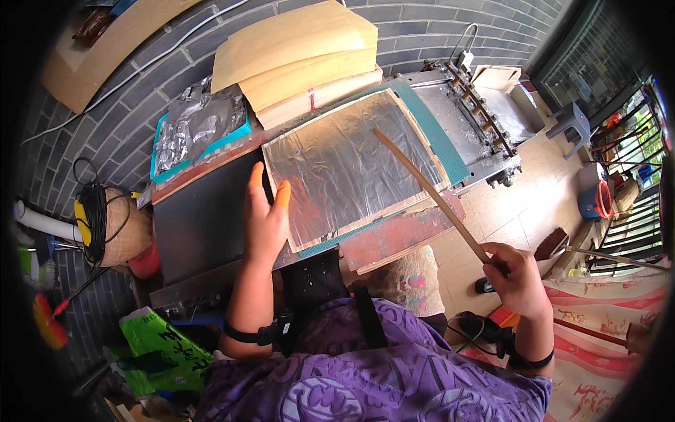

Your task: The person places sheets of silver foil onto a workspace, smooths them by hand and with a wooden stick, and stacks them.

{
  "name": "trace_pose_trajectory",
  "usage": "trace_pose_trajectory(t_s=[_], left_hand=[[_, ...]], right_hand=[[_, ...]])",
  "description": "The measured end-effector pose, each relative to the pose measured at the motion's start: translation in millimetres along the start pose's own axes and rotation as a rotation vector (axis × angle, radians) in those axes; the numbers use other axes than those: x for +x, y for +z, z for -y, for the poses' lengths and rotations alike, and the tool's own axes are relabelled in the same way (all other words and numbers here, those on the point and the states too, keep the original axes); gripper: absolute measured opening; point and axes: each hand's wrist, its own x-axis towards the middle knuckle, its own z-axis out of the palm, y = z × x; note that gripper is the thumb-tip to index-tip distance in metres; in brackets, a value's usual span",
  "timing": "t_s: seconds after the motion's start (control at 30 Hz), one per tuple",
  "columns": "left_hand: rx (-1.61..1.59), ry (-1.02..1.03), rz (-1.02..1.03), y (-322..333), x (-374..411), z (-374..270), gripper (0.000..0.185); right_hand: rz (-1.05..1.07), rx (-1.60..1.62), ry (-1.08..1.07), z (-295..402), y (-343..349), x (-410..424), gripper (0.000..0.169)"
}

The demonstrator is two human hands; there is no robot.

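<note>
A wrinkled sheet of silver foil (pixel 353 169) lies on a stack with pale paper edges, on a teal ribbed mat (pixel 437 137). My left hand (pixel 268 211), with orange covers on the thumb and a fingertip, is at the left edge of the foil; its fingers are apart, and whether it touches the edge is not plain. My right hand (pixel 511 277) grips one end of a long thin wooden strip (pixel 432 192). The strip slants up and left, its far end over the foil. Whether that end touches the foil cannot be told.
Behind the foil rises a stack of yellow-brown paper (pixel 311 53). A turquoise tray (pixel 199 157) of crumpled foil stands at the back left, beyond a dark board (pixel 205 227). A metal frame with a bar of bolts (pixel 482 111) is at the right. A grey stool (pixel 572 126) stands on the floor.
</note>
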Motion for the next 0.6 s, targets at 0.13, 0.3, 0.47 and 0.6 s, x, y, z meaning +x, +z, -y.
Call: trace_pose_trajectory(t_s=[0.13, 0.3, 0.47, 0.6], left_hand=[[0.330, 0.296, 0.173, 14.2, 12.0, -34.4, 0.055], [0.543, 0.344, 0.436, 45.1, 26.2, -67.7, 0.063], [0.735, 0.411, 0.554, 58.6, 33.3, -70.9, 0.069], [0.776, 0.456, 0.547, 61.1, 30.5, -64.5, 0.072]], right_hand=[[-0.077, 0.087, 0.085, -5.6, 1.6, -6.2, 0.026], [-0.013, 0.066, 0.066, -9.4, -3.1, -10.6, 0.026], [-0.097, 0.276, 0.175, -16.4, -3.6, -13.8, 0.026], [-0.020, 0.339, 0.208, -26.7, -9.3, -20.3, 0.026]])
